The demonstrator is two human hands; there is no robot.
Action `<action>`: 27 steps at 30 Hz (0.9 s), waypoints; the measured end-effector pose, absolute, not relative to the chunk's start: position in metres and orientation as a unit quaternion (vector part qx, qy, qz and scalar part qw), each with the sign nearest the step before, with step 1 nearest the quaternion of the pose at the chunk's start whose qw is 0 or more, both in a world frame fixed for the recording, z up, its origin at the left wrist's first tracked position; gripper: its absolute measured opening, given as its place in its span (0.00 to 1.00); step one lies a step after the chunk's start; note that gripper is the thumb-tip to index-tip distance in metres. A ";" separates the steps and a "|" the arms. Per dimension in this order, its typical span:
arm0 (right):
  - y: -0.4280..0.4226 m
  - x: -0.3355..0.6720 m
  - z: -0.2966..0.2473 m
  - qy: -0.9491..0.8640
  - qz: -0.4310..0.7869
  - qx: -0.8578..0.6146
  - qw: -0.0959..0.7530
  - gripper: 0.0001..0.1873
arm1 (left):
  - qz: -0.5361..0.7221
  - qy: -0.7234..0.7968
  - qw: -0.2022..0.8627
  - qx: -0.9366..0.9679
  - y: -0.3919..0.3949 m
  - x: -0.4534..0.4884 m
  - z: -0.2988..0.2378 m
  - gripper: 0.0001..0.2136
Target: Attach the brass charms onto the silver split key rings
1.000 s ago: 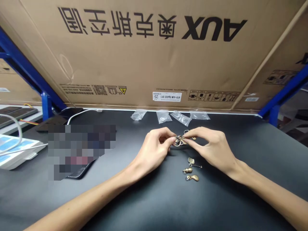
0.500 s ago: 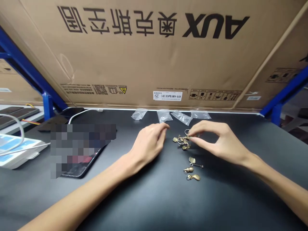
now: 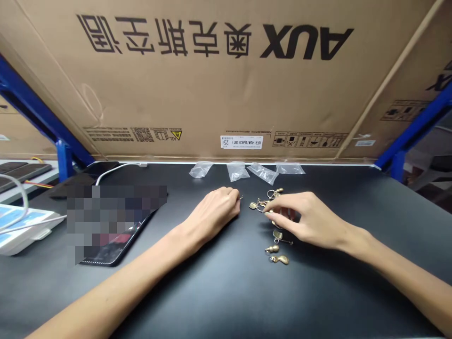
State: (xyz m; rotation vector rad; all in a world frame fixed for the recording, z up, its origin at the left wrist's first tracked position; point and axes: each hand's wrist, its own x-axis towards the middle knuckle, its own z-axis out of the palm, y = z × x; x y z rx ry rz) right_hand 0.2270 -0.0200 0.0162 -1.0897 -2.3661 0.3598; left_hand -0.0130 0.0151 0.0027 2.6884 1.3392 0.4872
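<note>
My right hand [image 3: 300, 219] bends over a cluster of brass keychains, its thumb and index finger pinched at a keychain [image 3: 260, 207] with a ring and a small square charm. Its fingers partly cover other pieces. Just beyond lies a ring with a gourd-shaped charm [image 3: 278, 190]. Nearer to me, a keychain with a square tag [image 3: 278, 234], a gourd charm [image 3: 272, 249] and a curved brass charm [image 3: 283, 259] form a rough column. My left hand [image 3: 219, 207] rests closed on the table to their left; a tiny metallic bit shows at its fingertips, too small to name.
Several clear plastic bags [image 3: 263, 173] lie along the back edge of the black table [image 3: 219, 292]. A large cardboard box [image 3: 212, 94] stands behind. To the left are a dark device [image 3: 116, 249], partly blurred out, a white cable [image 3: 116, 167] and a white-and-blue box [image 3: 31, 226].
My right hand has come down and nearer, from the back ring to the cluster. The gourd keychain now lies apart behind it. My left fingers have curled in. The view has shifted slightly.
</note>
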 end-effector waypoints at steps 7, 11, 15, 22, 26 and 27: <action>-0.022 0.218 0.011 -0.827 0.149 -0.435 0.323 0.09 | 0.351 0.395 0.416 0.740 -0.012 0.011 0.006 0.10; -0.022 0.218 0.013 -0.779 0.221 -0.455 0.371 0.09 | 0.364 0.387 0.491 0.690 -0.017 0.015 0.008 0.09; -0.018 0.218 0.010 -0.730 0.325 -0.449 0.400 0.10 | 0.368 0.367 0.506 0.688 -0.016 0.016 0.005 0.09; -0.020 0.218 0.012 -0.751 0.284 -0.464 0.373 0.09 | 0.354 0.362 0.491 0.709 -0.020 0.015 0.004 0.10; -0.024 0.217 0.015 -0.767 0.232 -0.465 0.375 0.07 | 0.339 0.362 0.482 0.722 -0.021 0.014 0.007 0.10; -0.024 0.217 0.015 -0.772 0.223 -0.462 0.376 0.07 | 0.338 0.365 0.474 0.726 -0.021 0.013 0.008 0.11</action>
